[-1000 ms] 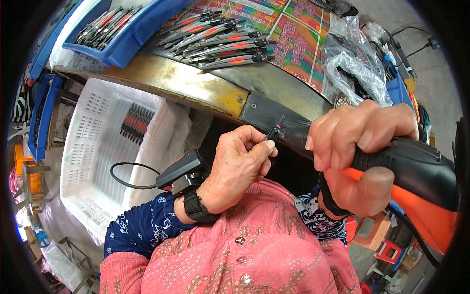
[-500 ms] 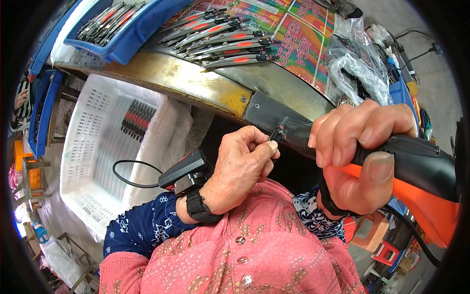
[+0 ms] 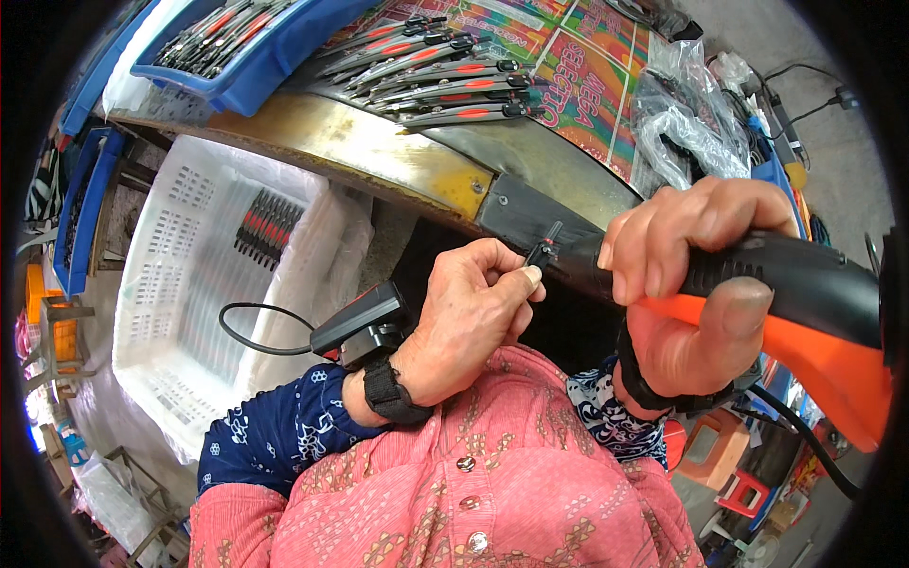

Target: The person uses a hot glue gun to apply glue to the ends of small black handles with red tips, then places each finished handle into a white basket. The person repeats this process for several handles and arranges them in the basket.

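My left hand is closed in a pinch, thumb and fingertips together on a small black part with a thin crossbar. That part sits against the dark nose of a black-and-orange power tool. My right hand wraps round the tool's body, fingers over the top and thumb on the near side. The tool's nose meets a black block fixed at the table edge. Its tip and the lower end of the small part are hidden behind my left fingers.
Several grey-and-orange drawing compasses lie on the table beyond my hands. A blue bin at far left holds more. Below, a white plastic crate contains a row of black-and-red pieces. Clear plastic bags lie at far right.
My right hand and the rear of the power tool have risen slightly. The left hand keeps its pinch on the small black part with hardly any movement.
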Demonstrator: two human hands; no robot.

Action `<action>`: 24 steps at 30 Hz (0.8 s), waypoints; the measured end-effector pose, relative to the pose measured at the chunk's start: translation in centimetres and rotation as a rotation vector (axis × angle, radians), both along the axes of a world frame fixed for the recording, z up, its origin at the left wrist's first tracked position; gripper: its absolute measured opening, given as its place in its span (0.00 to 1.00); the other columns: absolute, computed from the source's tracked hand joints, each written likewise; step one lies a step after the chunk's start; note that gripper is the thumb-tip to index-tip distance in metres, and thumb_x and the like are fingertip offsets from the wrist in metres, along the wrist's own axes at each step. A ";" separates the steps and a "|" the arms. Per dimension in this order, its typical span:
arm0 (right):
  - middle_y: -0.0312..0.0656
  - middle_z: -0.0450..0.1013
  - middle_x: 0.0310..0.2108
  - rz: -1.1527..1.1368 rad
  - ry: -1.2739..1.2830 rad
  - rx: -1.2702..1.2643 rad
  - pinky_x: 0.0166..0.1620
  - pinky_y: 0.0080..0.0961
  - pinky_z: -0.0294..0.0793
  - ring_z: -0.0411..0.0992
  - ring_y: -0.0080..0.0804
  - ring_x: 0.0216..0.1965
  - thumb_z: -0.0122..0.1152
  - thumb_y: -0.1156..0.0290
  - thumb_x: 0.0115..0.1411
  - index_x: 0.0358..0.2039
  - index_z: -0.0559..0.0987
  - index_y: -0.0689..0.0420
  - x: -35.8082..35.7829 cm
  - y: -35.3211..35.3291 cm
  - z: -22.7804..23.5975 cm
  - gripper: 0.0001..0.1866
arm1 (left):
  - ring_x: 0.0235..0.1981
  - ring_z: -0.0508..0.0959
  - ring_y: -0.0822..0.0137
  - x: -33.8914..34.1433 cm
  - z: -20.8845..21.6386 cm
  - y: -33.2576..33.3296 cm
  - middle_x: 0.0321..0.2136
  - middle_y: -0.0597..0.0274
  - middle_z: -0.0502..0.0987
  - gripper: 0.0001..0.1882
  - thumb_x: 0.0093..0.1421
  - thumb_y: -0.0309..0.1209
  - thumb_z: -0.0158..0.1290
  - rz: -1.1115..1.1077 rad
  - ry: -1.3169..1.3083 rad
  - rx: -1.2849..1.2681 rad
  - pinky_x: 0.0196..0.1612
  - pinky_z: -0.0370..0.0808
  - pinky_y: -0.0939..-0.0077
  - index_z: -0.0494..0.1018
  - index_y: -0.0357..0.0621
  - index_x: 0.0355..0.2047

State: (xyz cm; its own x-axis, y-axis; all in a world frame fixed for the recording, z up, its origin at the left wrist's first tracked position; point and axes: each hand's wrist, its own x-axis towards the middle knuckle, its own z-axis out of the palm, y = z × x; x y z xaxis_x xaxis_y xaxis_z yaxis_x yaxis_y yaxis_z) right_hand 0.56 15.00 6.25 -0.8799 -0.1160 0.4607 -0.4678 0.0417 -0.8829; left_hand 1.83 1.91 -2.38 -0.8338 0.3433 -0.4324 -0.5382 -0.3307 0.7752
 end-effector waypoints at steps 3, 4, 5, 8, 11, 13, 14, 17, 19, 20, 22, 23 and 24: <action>0.36 0.64 0.19 0.016 -0.028 0.043 0.27 0.27 0.68 0.65 0.27 0.17 0.60 0.45 0.53 0.36 0.64 0.58 0.1 0.2 0.2 0.28 | 0.16 0.67 0.80 0.0 -0.1 0.0 0.19 0.68 0.71 0.07 0.59 0.30 0.51 0.011 0.007 -0.001 0.17 0.63 0.87 0.69 0.38 0.29; 0.36 0.64 0.20 0.016 -0.020 0.041 0.27 0.27 0.68 0.65 0.27 0.18 0.60 0.45 0.53 0.36 0.64 0.58 0.0 0.2 0.1 0.28 | 0.16 0.67 0.80 0.0 -0.1 0.0 0.19 0.68 0.71 0.07 0.59 0.30 0.51 0.011 0.012 0.010 0.17 0.63 0.87 0.69 0.39 0.28; 0.36 0.64 0.20 0.030 -0.020 0.037 0.28 0.27 0.68 0.65 0.27 0.18 0.60 0.45 0.53 0.36 0.64 0.58 0.0 0.3 0.1 0.28 | 0.16 0.67 0.80 0.0 -0.1 0.0 0.20 0.68 0.71 0.07 0.59 0.29 0.51 -0.002 0.019 -0.003 0.17 0.63 0.87 0.69 0.39 0.28; 0.36 0.64 0.20 0.067 -0.023 0.007 0.28 0.27 0.69 0.65 0.27 0.18 0.59 0.45 0.54 0.36 0.64 0.58 0.0 0.8 -0.1 0.28 | 0.17 0.67 0.80 -0.1 -0.3 -0.1 0.21 0.66 0.73 0.06 0.59 0.29 0.51 -0.020 0.044 -0.008 0.18 0.64 0.87 0.69 0.39 0.29; 0.36 0.64 0.20 0.147 -0.005 -0.061 0.29 0.28 0.69 0.66 0.27 0.18 0.59 0.45 0.54 0.36 0.64 0.57 -0.4 1.2 -0.3 0.27 | 0.18 0.68 0.80 -0.1 -0.4 -0.1 0.23 0.65 0.75 0.06 0.59 0.29 0.51 -0.013 0.046 0.007 0.18 0.64 0.87 0.68 0.39 0.29; 0.36 0.64 0.21 0.188 0.011 -0.091 0.29 0.28 0.69 0.66 0.27 0.18 0.59 0.46 0.54 0.35 0.64 0.57 -0.5 1.3 -0.4 0.27 | 0.18 0.68 0.80 -0.1 -0.5 -0.2 0.24 0.64 0.76 0.06 0.59 0.28 0.51 -0.023 0.044 0.014 0.19 0.64 0.87 0.68 0.39 0.29; 0.37 0.64 0.21 0.206 0.027 -0.095 0.29 0.28 0.69 0.66 0.27 0.18 0.59 0.47 0.54 0.35 0.64 0.57 -0.5 1.3 -0.4 0.27 | 0.18 0.68 0.80 -0.1 -0.5 -0.2 0.24 0.64 0.76 0.06 0.59 0.28 0.51 -0.023 0.041 0.015 0.19 0.64 0.87 0.68 0.39 0.29; 0.37 0.64 0.21 0.200 0.038 -0.084 0.29 0.28 0.69 0.66 0.27 0.19 0.60 0.47 0.54 0.35 0.64 0.57 -0.4 1.2 -0.3 0.26 | 0.18 0.68 0.80 -0.1 -0.5 -0.2 0.24 0.64 0.75 0.05 0.59 0.28 0.51 -0.027 0.037 0.018 0.19 0.64 0.87 0.68 0.39 0.29; 0.37 0.64 0.21 0.176 0.033 -0.068 0.29 0.28 0.69 0.66 0.27 0.19 0.60 0.47 0.54 0.35 0.64 0.57 -0.3 1.1 -0.1 0.26 | 0.18 0.68 0.80 -0.2 -0.5 -0.3 0.24 0.64 0.76 0.05 0.59 0.28 0.50 -0.032 0.039 0.025 0.19 0.64 0.87 0.69 0.39 0.30; 0.37 0.64 0.21 0.173 0.036 -0.063 0.29 0.28 0.69 0.66 0.27 0.18 0.59 0.47 0.55 0.35 0.63 0.57 -0.5 1.0 -0.1 0.26 | 0.18 0.68 0.80 -0.2 -0.6 -0.3 0.24 0.64 0.76 0.05 0.59 0.28 0.50 -0.030 0.040 0.026 0.19 0.64 0.87 0.69 0.39 0.30; 0.37 0.64 0.21 0.168 0.034 -0.053 0.29 0.28 0.69 0.65 0.27 0.18 0.59 0.48 0.55 0.35 0.63 0.57 -0.5 0.8 0.0 0.25 | 0.18 0.68 0.80 -0.3 -0.6 -0.3 0.24 0.64 0.76 0.05 0.59 0.28 0.50 -0.026 0.041 0.027 0.19 0.64 0.87 0.69 0.38 0.30; 0.37 0.64 0.21 0.167 0.034 -0.049 0.29 0.28 0.68 0.65 0.27 0.18 0.59 0.48 0.55 0.35 0.63 0.57 -0.5 0.8 0.0 0.25 | 0.18 0.68 0.80 -0.3 -0.6 -0.3 0.24 0.64 0.76 0.05 0.59 0.27 0.50 -0.028 0.041 0.025 0.19 0.64 0.87 0.69 0.38 0.30; 0.37 0.64 0.21 0.166 0.035 -0.046 0.29 0.28 0.68 0.65 0.27 0.18 0.59 0.48 0.55 0.35 0.63 0.57 -0.5 0.7 0.1 0.25 | 0.18 0.68 0.80 -0.2 -0.6 -0.3 0.24 0.64 0.76 0.05 0.59 0.27 0.50 -0.030 0.042 0.023 0.19 0.64 0.87 0.69 0.38 0.30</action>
State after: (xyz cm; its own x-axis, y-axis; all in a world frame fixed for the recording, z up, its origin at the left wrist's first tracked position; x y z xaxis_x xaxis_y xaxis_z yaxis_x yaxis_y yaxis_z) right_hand 0.02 15.75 6.34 -0.8337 -0.2364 0.4991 -0.4956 -0.0785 -0.8650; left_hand 1.59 1.62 -3.02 -0.8404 0.3777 -0.3886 -0.5150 -0.3333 0.7897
